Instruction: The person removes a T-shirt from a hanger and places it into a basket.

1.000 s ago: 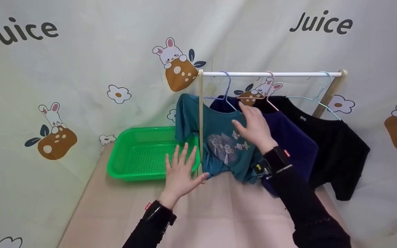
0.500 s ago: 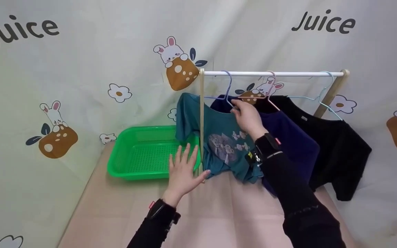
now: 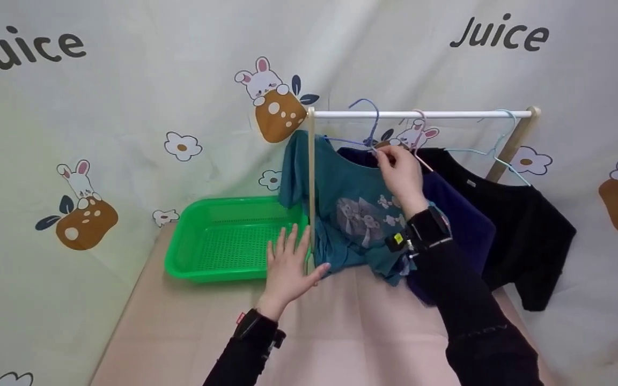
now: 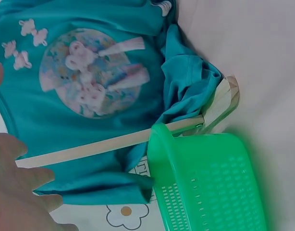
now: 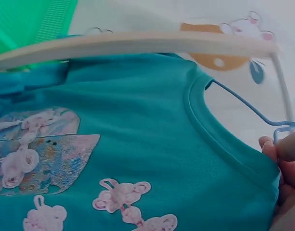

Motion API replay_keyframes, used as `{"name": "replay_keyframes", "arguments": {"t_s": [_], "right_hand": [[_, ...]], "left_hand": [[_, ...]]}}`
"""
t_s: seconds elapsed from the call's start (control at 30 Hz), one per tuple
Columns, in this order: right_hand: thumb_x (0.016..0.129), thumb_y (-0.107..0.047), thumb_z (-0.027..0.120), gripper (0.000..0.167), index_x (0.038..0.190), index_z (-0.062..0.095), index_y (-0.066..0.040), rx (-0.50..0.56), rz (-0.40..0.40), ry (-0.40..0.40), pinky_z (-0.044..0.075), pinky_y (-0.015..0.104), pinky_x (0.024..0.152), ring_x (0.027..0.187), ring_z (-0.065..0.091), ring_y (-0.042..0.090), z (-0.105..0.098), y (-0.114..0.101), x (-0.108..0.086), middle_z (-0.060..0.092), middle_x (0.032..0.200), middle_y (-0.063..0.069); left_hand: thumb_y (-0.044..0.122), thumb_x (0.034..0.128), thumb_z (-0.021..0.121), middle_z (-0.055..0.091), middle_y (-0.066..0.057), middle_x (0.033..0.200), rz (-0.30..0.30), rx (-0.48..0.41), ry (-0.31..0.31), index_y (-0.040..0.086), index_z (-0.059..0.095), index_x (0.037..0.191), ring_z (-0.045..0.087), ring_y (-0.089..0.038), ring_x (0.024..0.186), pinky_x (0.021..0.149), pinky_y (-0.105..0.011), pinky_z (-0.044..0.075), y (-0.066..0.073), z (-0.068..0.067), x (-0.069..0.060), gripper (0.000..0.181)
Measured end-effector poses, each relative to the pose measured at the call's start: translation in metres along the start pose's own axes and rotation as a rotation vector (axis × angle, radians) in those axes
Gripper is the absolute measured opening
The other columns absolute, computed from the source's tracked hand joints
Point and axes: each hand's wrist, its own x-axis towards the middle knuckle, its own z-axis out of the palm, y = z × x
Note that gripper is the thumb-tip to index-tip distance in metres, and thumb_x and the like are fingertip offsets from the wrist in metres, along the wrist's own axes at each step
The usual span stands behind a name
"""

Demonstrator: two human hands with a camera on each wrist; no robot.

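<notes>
- Head view: my right hand point(image 3: 403, 174) pinches the blue hanger point(image 3: 377, 120) just below its hook, with the teal shirt point(image 3: 346, 187) on it, behind the wooden post point(image 3: 311, 177). The hook's curve stands above the white rod point(image 3: 464, 114), so I judge this shirt to be midway through handling; whether the hook is fully off the rod I can't tell.
- To my right, the dark blue shirt point(image 3: 462, 228) and the black shirt point(image 3: 529, 230) are on the rod by their own hangers, neither in my grip.
- My left hand point(image 3: 290, 265) is spread, fingers straight, holding nothing, near the green basket point(image 3: 176, 246).
- Left wrist view: my spread fingers are in front of the post; I can't tell if they touch it. The shirt's lower part is bunched beside the post's wooden foot point(image 4: 222, 103).
- Right wrist view: the hanger's far arm runs inside the neck opening, so shirt and hanger are not yet parted. My grip is at the collar's edge; whether it also catches cloth is unclear. Letting go remains undone.
</notes>
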Motion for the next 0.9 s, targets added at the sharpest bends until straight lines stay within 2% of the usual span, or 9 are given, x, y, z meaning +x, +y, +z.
{"name": "replay_keyframes", "arguments": {"t_s": [0.13,0.3,0.5,0.63,0.77,0.9], "right_hand": [[0.101,-0.028,0.059,0.027,0.107,0.072,-0.004,-0.005,-0.032,0.047,0.044,0.036,0.075,0.085,0.056,0.024,-0.017,0.013,-0.006,0.067,0.099,0.010],[0.100,-0.023,0.060,0.025,0.108,0.073,-0.003,-0.025,-0.080,0.057,0.043,0.037,0.076,0.084,0.055,0.026,-0.028,0.038,-0.023,0.068,0.101,0.013],[0.099,-0.020,0.062,0.021,0.107,0.073,-0.003,-0.031,-0.129,0.054,0.045,0.041,0.078,0.086,0.058,0.026,-0.023,0.069,-0.056,0.069,0.102,0.013],[0.098,-0.016,0.064,0.017,0.105,0.074,-0.003,-0.029,-0.156,0.061,0.046,0.040,0.076,0.085,0.060,0.024,-0.017,0.087,-0.077,0.069,0.099,0.013],[0.097,-0.014,0.065,0.016,0.105,0.074,-0.005,-0.042,-0.171,0.070,0.046,0.034,0.072,0.080,0.060,0.020,-0.014,0.103,-0.097,0.069,0.097,0.011],[0.096,-0.010,0.066,0.013,0.104,0.074,-0.005,-0.049,-0.205,0.091,0.041,0.023,0.065,0.071,0.054,0.014,-0.013,0.119,-0.116,0.067,0.089,0.007]], "left_hand": [[0.068,0.0871,0.057,0.028,-0.019,0.158,0.000,-0.010,0.015,0.015,0.031,0.156,0.017,-0.044,0.146,0.109,-0.070,0.013,-0.003,-0.001,0.001,0.091],[0.063,0.0862,0.062,0.030,-0.020,0.157,-0.006,-0.019,0.028,0.012,0.034,0.155,0.019,-0.045,0.145,0.109,-0.071,0.014,-0.007,-0.002,0.002,0.090],[0.064,0.0880,0.060,0.028,-0.019,0.158,-0.012,-0.023,0.020,0.014,0.030,0.157,0.017,-0.044,0.146,0.110,-0.070,0.013,-0.006,-0.004,0.005,0.090],[0.064,0.0890,0.058,0.028,-0.020,0.158,-0.003,-0.026,0.015,0.013,0.031,0.156,0.019,-0.045,0.145,0.110,-0.070,0.014,-0.006,0.000,0.004,0.089],[0.062,0.0891,0.060,0.029,-0.019,0.158,0.001,-0.033,0.013,0.011,0.032,0.155,0.019,-0.045,0.145,0.109,-0.070,0.015,-0.006,0.004,0.003,0.088],[0.061,0.0893,0.060,0.028,-0.019,0.158,0.005,-0.050,0.000,0.010,0.031,0.156,0.018,-0.044,0.145,0.109,-0.070,0.015,-0.005,0.008,0.002,0.088]]}}
